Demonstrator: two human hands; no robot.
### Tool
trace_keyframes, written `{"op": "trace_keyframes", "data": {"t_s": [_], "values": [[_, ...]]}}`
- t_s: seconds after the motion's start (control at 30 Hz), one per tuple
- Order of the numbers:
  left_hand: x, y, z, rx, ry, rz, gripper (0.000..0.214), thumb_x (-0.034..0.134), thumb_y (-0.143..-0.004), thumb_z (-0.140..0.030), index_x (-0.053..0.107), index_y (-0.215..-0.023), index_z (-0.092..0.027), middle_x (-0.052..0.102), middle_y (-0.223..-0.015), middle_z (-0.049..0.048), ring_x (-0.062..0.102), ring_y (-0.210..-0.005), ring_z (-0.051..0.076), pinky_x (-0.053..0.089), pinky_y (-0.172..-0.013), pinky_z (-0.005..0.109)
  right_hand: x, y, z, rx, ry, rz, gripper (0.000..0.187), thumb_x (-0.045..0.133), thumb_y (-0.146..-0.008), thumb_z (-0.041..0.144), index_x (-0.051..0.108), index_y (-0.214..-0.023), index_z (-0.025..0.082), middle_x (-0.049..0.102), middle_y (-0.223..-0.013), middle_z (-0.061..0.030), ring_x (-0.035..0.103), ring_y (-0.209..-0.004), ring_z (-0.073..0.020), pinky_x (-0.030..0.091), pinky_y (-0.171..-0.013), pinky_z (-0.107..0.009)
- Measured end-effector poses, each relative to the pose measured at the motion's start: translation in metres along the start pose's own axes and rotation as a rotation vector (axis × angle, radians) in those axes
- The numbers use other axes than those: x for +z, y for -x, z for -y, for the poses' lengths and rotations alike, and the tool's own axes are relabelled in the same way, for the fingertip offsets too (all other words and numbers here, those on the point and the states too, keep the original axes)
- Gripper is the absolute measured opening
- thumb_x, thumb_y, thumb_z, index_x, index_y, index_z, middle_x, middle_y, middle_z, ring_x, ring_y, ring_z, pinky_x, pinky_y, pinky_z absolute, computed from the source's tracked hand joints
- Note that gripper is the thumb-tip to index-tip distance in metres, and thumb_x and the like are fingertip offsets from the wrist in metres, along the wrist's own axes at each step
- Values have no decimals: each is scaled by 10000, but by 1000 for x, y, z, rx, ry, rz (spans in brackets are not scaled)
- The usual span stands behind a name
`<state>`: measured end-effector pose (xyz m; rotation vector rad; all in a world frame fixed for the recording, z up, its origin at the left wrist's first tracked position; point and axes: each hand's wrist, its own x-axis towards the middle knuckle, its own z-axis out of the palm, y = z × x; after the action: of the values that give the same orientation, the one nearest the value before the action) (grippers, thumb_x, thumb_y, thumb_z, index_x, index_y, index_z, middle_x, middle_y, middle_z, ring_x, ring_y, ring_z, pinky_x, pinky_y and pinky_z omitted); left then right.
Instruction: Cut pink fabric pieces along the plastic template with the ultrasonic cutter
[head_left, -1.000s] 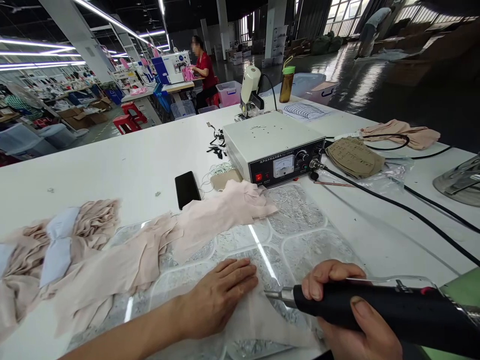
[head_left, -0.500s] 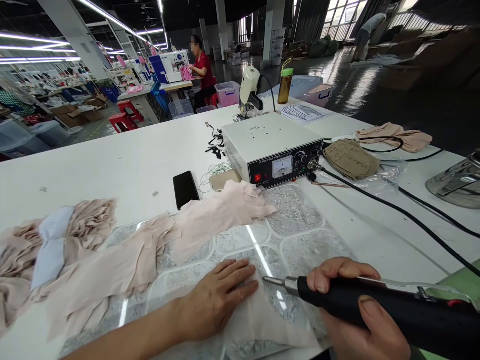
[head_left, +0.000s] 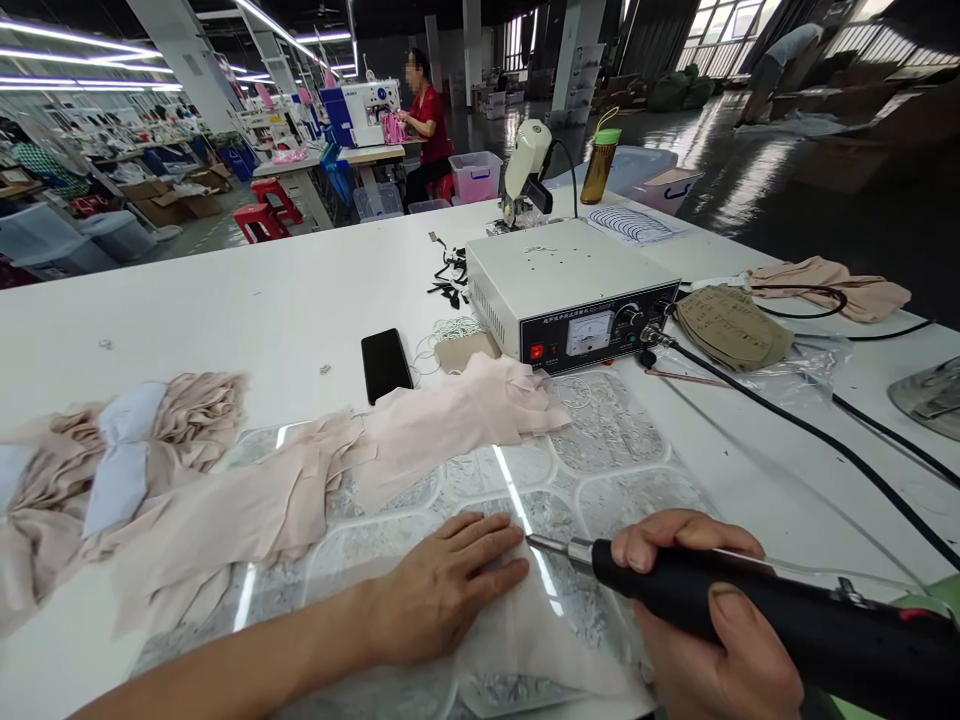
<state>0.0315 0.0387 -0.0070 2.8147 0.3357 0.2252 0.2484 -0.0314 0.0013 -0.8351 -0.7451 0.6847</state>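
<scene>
My left hand lies flat, palm down, on a sheer beige fabric piece spread over a clear patterned mat. Wrapped round the black barrel of an ultrasonic cutter is my right hand. The cutter's pointed metal tip is just right of my left fingertips, close to the fabric's edge; whether it touches cannot be made out. Further up the mat are stacked beige fabric pieces. Bundles of beige fabric tied with pale bands sit at the left.
A white control box stands behind the mat, its black cable curving to the right. Nearby are a phone, brown card templates, a bottle and a small cutting machine. A person in red sits at a sewing machine beyond.
The whole view has shifted slightly, so the table things appear further right. The cutter's tip sits a little higher along the fabric edge beside my left fingers. Both hands keep their hold.
</scene>
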Motion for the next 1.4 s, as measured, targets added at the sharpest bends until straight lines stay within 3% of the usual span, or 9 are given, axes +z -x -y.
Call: {"op": "trace_keyframes", "data": {"t_s": [0.6,0.9,1.4], "values": [[2,0,1,7,-25,-5,391,402,-948,-136,475,-1331,-118,465,-1420,158,396,-1352,298,385,-1080,465,1,-2,0,-27,2,88,70,558,-820,270,556,-814,200,557,-748,-5,559,-616,-133,540,-560,-326],[2,0,0,-1,-38,7,375,391,-959,-157,497,-1319,-141,469,-1418,145,403,-1347,286,383,-1082,453,-3,6,11,28,21,44,130,574,-817,341,570,-853,216,546,-755,-10,524,-615,-135,525,-567,-320],[2,-1,-1,-10,-46,5,375,371,-971,-160,491,-1326,-143,463,-1424,143,400,-1350,284,386,-1081,457,-6,8,9,26,12,90,103,535,-851,313,573,-876,220,545,-757,-19,533,-627,-139,533,-586,-323]]}}
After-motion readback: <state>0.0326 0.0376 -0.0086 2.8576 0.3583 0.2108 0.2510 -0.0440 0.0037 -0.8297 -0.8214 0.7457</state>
